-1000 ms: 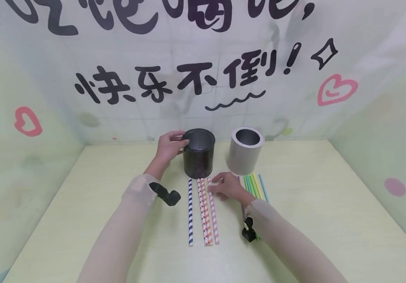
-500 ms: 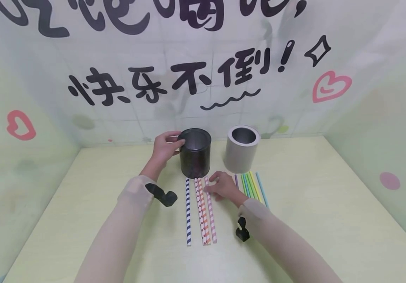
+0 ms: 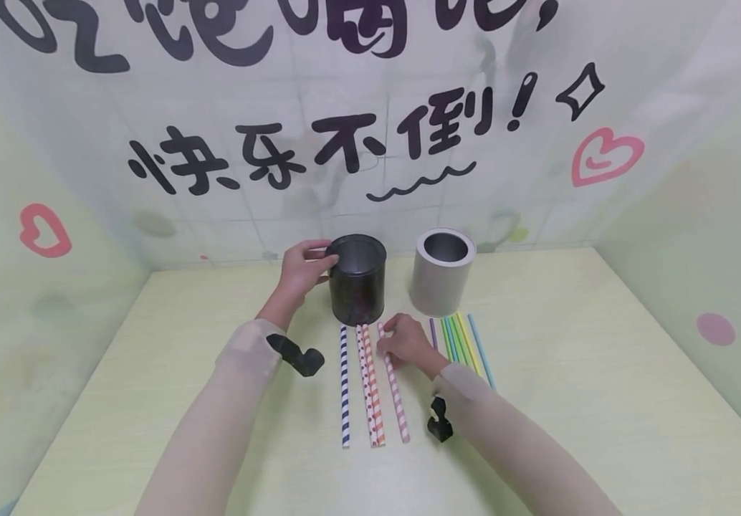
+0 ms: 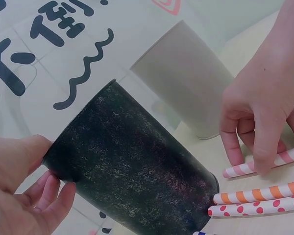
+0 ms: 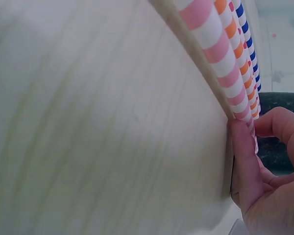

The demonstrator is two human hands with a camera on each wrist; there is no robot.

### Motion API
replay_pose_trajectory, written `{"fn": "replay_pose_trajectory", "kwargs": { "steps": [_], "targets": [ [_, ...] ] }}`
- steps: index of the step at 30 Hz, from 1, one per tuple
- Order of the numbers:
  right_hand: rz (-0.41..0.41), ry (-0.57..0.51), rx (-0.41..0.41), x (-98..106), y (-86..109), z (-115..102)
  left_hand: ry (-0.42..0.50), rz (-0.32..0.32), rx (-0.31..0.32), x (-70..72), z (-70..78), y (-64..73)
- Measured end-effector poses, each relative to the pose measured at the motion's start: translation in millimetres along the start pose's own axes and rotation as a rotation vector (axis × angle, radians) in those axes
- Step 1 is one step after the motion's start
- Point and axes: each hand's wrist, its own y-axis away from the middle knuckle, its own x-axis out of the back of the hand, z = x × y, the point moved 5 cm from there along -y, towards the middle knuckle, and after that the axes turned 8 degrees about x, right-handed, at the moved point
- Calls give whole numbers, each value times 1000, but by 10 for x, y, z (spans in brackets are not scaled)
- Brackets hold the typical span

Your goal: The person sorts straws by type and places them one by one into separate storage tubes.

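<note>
My left hand [image 3: 302, 269] grips the rim of a black cylindrical canister [image 3: 357, 297] from its left side. The canister stands upright with its mouth facing up. In front of it lie paper straws, and my right hand [image 3: 407, 342] pinches the pink-striped straw [image 3: 398, 401] near its far end. The right wrist view shows the thumb and a finger around this pink-striped straw [image 5: 219, 51], which lies low along the table. To its left are an orange-striped straw [image 3: 373, 401], a red-dotted straw [image 3: 367, 390] and a navy-striped straw [image 3: 345, 394].
A light grey cylindrical canister [image 3: 441, 283] stands right of the black one. Several plain straws in green, yellow, blue and purple [image 3: 433, 334] lie before it, partly hidden by the right sleeve. A printed wall [image 3: 267, 229] rises behind the table [image 3: 603, 401].
The right thumb and fingers have come together on the pink-striped straw. Its near end has swung right, away from the orange-striped one. My left hand stays on the canister; the head view shifted slightly.
</note>
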Motion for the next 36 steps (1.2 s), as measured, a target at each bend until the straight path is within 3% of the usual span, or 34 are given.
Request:
{"fn": "replay_pose_trajectory", "kwargs": {
  "steps": [5,8,23,36],
  "targets": [
    [4,14,-26,-6,26,-26,-2,0,4,13,-17,6],
    [13,11,5,22,22,-52,4,0,4,8,-17,14],
    [244,-272,341,607,18,-646,-2,11,-1,-1,7,27],
    [274,-177,549,1052,-89,-1357,6,30,-4,13,22,53]
  ]
}}
